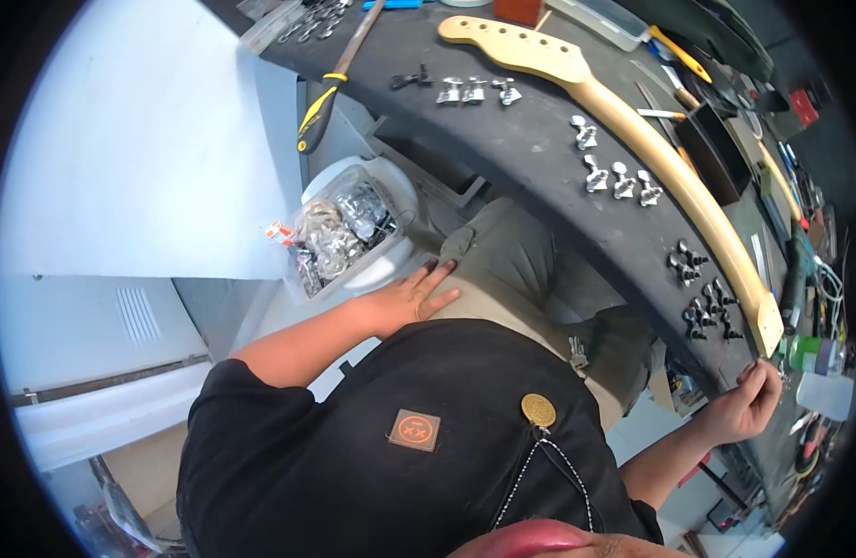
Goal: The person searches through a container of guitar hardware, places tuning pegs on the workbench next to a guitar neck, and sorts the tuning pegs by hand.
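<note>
My left hand lies on my lap with its fingers spread, holding nothing. At the right, my right hand is at the workbench edge with its fingers curled together. Its fingertips are close to the heel of a pale wooden guitar neck; whatever they pinch, if anything, I cannot make out. The neck lies along the bench, its headstock with a row of holes at the far left end. Along its near side sit chrome tuning machines in small groups, and black tuning machines nearer my right hand.
Over the bench edge sticks a file with a yellow-black handle. A clear tub of bagged hardware stands on a white stool to the left. Behind the neck are a black box, a yellow-handled tool and a green-labelled container.
</note>
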The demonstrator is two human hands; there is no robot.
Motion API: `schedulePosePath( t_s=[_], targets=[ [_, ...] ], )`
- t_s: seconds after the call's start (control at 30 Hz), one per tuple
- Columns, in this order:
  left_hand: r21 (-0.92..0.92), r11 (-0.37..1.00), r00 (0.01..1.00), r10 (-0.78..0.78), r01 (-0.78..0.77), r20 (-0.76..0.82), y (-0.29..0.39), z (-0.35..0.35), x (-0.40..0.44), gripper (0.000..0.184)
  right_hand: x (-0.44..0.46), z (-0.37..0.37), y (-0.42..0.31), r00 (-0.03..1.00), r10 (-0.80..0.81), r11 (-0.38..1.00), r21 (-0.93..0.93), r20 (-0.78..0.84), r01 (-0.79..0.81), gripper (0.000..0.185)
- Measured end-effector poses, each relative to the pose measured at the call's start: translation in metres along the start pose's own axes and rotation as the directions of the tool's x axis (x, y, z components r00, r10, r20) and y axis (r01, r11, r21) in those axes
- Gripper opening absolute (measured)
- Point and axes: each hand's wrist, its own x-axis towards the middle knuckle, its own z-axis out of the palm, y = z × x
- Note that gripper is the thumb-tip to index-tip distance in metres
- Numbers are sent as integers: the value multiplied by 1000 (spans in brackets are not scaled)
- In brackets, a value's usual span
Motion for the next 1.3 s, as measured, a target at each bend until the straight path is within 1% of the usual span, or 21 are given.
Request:
schedulePosePath(
  t_s=[0.03, 0.13, 0.17, 0.2, 0.27, 0.3, 0.33, 0.37, 0.43, 0.47, 0.5, 0.57, 0.63, 0.67, 0.77, 0.9, 1.07, 1.17, 1.2, 1.27, 1.3],
  targets=[
    [-4, 1000, 1000, 0, 0, -14, 0, 2, -1, 92, -3, 12, -17, 997, -78, 994, 81, 18, 76, 12],
    [16, 999, 999, -38, 38, 9, 5, -3, 2, 92, -14, 58, -72, 948, -198, 956, 262, 251, 131, 10],
    [29, 998, 998, -58, 57, 29, 8, -5, 3, 93, -19, 78, -83, 926, -245, 946, 278, 286, 164, 7],
    [31, 998, 998, -53, 52, 32, 8, -4, 4, 96, -22, 94, -94, 894, -240, 943, 311, 379, 122, 7],
    [43, 998, 998, -44, 43, 37, 5, -1, 5, 102, -25, 128, -105, 792, -345, 916, 365, 504, 167, 10],
    [46, 997, 997, -58, 56, 53, 6, -3, 5, 101, -31, 145, -107, 767, -364, 904, 399, 527, 155, 13],
    [44, 997, 995, -72, 69, 71, 9, -6, 5, 99, -41, 157, -110, 742, -316, 920, 381, 592, 88, 13],
    [43, 995, 992, -90, 87, 87, 12, -9, 4, 98, -48, 172, -110, 690, -335, 913, 401, 641, 72, 9],
    [11, 996, 993, -94, 93, 71, 16, -13, 2, 98, -76, 196, -94, 547, -238, 931, 350, 802, -107, 8],
    [-7, 995, 994, -95, 95, 62, 18, -14, 3, 98, -88, 203, -84, 365, -48, 948, 157, 930, -277, 14],
    [33, 995, 993, -98, 96, 68, 19, -13, 4, 100, -98, 208, -70, 59, 169, 869, -120, 984, -479, 25],
    [124, 988, 992, -102, 92, 79, 20, -14, 6, 103, -135, 219, -14, -270, 137, 705, -286, 953, -649, 32],
    [102, 992, 993, -84, 74, 88, 26, -25, 3, 107, -145, 220, 4, -311, 245, 670, -392, 918, -630, 34],
    [88, 994, 993, -74, 66, 92, 29, -29, 2, 109, -144, 219, 17, -333, 256, 470, -418, 907, -777, 32],
    [106, 993, 997, -61, 55, 55, 15, -7, 7, 111, -151, 217, 39, -258, 293, 255, -336, 921, -907, 31],
    [45, 997, 995, -72, 68, 76, 16, -13, 6, 110, -155, 218, 38, -235, 277, 307, -317, 932, -897, 30],
    [-48, 997, 995, -59, 63, 75, 16, -14, 4, 115, -158, 218, 44, -217, 268, 271, -289, 939, -918, 30],
    [49, 999, 1000, -14, 13, 13, 12, -8, 2, 110, -159, 218, 48, -211, 252, 258, -276, 944, -926, 30],
    [-12, 998, 998, -60, 60, 34, 19, -18, 2, 98, -160, 218, 49, -210, 249, 254, -273, 946, -928, 29],
    [-115, 982, 986, -140, 150, 89, 48, -71, 1, 78, -161, 218, 49, -203, 260, 240, -267, 944, -933, 29],
    [-71, 980, 982, -184, 186, 33, 63, -111, 2, 61, -163, 215, 48, -205, 270, 230, -269, 941, -935, 28]
  ],
)
